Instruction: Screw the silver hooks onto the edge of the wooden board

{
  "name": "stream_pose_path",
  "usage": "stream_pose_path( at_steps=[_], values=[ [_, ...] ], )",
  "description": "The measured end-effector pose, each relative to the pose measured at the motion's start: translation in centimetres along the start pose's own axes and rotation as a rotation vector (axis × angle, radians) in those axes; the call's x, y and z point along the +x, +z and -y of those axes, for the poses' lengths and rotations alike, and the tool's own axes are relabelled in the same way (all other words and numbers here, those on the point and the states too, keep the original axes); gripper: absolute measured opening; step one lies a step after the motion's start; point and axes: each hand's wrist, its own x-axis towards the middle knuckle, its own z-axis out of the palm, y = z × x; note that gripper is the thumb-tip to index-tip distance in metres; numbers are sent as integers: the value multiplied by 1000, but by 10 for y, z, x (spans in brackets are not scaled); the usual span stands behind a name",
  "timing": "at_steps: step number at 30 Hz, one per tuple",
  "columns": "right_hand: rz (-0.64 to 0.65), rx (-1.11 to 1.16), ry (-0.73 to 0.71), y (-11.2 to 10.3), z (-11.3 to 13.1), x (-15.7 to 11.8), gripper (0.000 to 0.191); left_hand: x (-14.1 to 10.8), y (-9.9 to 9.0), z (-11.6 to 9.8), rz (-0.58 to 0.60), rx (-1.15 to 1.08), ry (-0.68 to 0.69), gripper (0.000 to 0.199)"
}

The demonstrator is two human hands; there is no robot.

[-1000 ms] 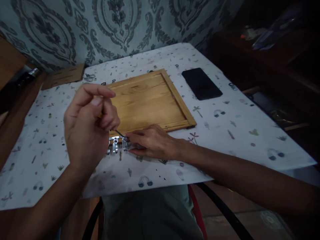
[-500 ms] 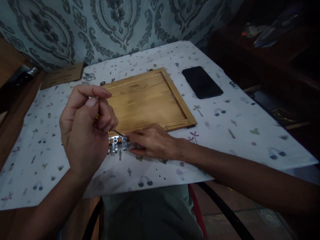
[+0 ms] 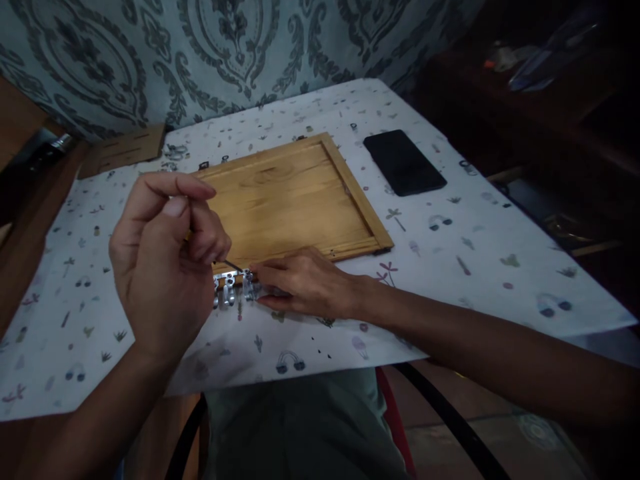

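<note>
My left hand [image 3: 167,260] is closed round a screwdriver [image 3: 233,267]; a bit of yellow handle shows between the fingers and the thin shaft slants down to the right. Its tip meets a shiny metal clip piece [image 3: 247,285] on the near edge of a framed wooden panel [image 3: 280,200]. Fingertips of my right hand [image 3: 305,283] press together at that same metal piece, by the panel's edge; they hide part of it. Another metal clip [image 3: 229,290] hangs just to its left.
A black phone [image 3: 404,163] lies right of the panel on the patterned white tablecloth [image 3: 475,267]. Brown cardboard [image 3: 123,152] and small metal parts [image 3: 176,153] are at the back left. Patterned fabric hangs behind the table.
My left hand has shifted slightly left, with the screwdriver still in it and its tip at the metal piece. My right hand has stayed nearly in place.
</note>
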Motion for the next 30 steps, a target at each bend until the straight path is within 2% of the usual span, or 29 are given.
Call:
stream_pose_path(
  at_steps=[9,15,22,30],
  values=[
    [-21,-1,-16,1,0,-1,23,-3,2,3,-11,59,-24,26],
    [-24,0,-11,1,0,0,21,0,2,2,36,51,-51,23],
    [-36,3,-3,2,0,0,19,2,6,-3,-76,17,-114,22],
    [-24,14,1,3,0,-1,19,10,7,5,59,-56,-79,18]
  ],
)
